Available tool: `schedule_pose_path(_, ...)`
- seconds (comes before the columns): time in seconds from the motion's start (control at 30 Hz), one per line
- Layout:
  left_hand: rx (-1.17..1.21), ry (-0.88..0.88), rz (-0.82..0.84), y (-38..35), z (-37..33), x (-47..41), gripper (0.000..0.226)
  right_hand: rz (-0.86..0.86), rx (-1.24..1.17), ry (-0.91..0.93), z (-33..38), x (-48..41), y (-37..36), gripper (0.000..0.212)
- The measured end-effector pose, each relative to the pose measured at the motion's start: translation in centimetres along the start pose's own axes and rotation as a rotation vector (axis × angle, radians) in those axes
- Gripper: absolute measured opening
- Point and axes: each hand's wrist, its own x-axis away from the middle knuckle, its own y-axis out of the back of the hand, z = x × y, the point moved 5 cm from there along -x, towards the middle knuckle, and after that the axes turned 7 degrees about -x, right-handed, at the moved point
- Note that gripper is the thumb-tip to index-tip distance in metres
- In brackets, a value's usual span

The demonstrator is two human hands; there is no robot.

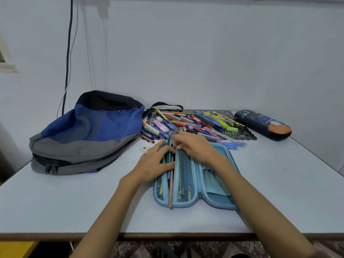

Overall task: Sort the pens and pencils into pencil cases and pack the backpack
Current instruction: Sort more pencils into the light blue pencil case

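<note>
Worktop [74, 202]: pale and level, and it carries all the items.

Backpack [87, 135]: blue and grey, lying flat at the left, well apart from both hands. Packing has not yet begun.

Open pencil case [216, 198]: light blue, spread flat at centre front, with a mesh divider [183, 175] standing between its halves.

Loose pens [191, 121]: a large unsorted heap on a dark mat behind the open case. Sorting appears to be at an early stage.

Second pencil case [264, 125]: dark, closed, at the far right.

Left grip [154, 162]: fingers spread and laid flat over the pencils [168, 157] in the left compartment, pressing them down.

Right grip [195, 148]: fingertips curled at the divider's far end. Whether they pinch the mesh or a pencil cannot be told.

Pink pencil [170, 190]: its near end overhangs the case rim.

Assessment: the step in hand is seating pencils beside the divider. Recommend holding the divider aside, aligning the pencils lengthwise, and pushing the pink pencil fully inside so the case can close.
</note>
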Motion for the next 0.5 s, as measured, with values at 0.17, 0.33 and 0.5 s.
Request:
schedule_pose_path(0.17,0.109,0.102,-0.099,0.1,-0.2,-0.1,0.049,-0.007,-0.110,-0.043,-0.6,0.1,0.0,0.009)
schedule_pose_path(0.33,-0.008,0.234,-0.243,1.0,-0.7,-0.6,0.049,-0.025,-0.117,-0.042,-0.8,0.1,-0.2,0.009)
schedule_pose_path(0.5,0.152,0.241,-0.273,0.9,-0.1,-1.2,0.041,-0.021,-0.113,-0.050,-1.1,0.0,-0.5,0.007)
